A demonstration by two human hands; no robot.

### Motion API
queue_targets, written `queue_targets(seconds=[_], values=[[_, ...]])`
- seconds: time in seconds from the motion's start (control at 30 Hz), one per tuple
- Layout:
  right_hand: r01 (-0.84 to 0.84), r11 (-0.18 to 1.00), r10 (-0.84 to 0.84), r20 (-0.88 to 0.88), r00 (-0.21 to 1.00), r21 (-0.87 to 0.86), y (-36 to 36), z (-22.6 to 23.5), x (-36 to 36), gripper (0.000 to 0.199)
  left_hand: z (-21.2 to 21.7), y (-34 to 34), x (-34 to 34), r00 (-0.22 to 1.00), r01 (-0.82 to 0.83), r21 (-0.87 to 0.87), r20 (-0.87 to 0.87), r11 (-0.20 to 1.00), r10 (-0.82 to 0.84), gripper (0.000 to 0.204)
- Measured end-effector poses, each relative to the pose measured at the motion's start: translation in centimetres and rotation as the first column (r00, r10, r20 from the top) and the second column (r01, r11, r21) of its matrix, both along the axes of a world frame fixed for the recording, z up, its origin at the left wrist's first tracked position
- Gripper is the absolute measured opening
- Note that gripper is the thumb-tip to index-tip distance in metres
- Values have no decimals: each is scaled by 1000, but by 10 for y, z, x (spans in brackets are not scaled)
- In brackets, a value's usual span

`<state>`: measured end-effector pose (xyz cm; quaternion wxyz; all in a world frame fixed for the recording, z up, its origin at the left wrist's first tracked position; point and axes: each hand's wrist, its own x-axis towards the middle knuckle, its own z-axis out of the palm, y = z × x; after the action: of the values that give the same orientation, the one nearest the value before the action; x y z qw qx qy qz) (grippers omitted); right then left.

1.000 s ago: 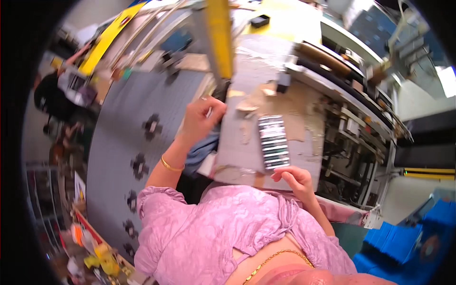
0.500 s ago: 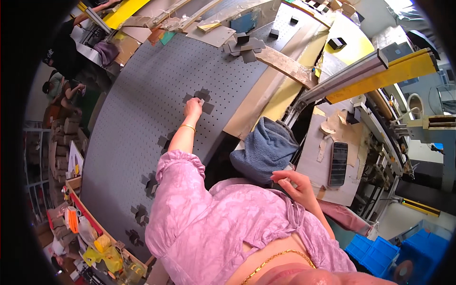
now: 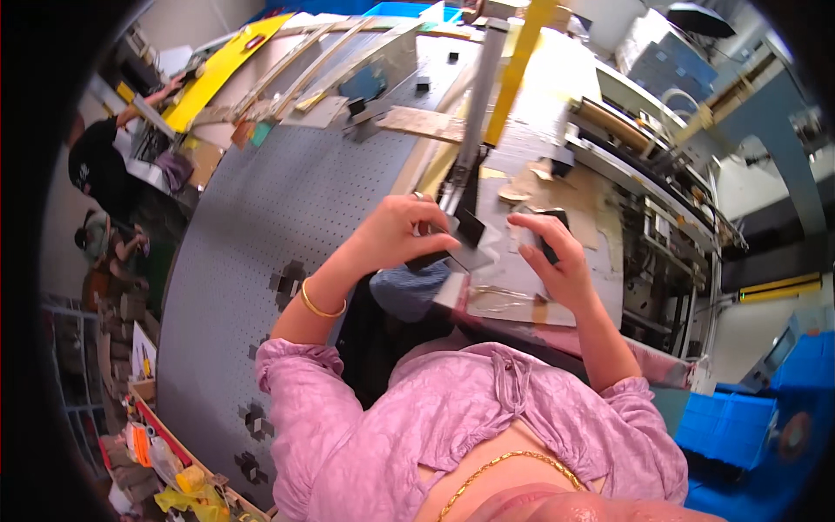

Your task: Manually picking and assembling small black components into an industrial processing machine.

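Head view: the left hand [image 3: 402, 233] pinches a dark flapped piece [image 3: 470, 228], jutting rightward from its grip. The right hand [image 3: 561, 261] hovers open, near.

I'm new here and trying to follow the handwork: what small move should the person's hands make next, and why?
Probably bring the right hand in to steady the free side of the dark piece: only the left hand grips it, while the right hand's thumb and fingers stand apart close by, apparently holding nothing.
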<state>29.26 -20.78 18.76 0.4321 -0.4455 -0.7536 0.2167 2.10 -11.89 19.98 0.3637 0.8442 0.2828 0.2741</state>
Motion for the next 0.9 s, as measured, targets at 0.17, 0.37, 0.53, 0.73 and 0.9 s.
queue_targets(seconds=[0.17,0.37,0.53,0.73,0.9], values=[[-65,997,68,95,993,-34,-51,-6,68,36,24,-43,99,983,162,201,49,966,-175,18],[2,961,-45,-150,988,-275,-102,-19,151,38,37,-59,192,950,301,112,44,947,-308,16],[14,962,-106,-326,940,-272,-113,-20,207,40,49,-51,260,867,495,-47,-50,868,-497,20],[284,955,-280,-47,959,86,-88,-26,243,50,4,-21,313,858,505,147,-196,851,-475,30],[356,903,-395,140,908,239,-63,-25,282,51,-14,-9,352,927,371,291,-68,882,-368,40]])
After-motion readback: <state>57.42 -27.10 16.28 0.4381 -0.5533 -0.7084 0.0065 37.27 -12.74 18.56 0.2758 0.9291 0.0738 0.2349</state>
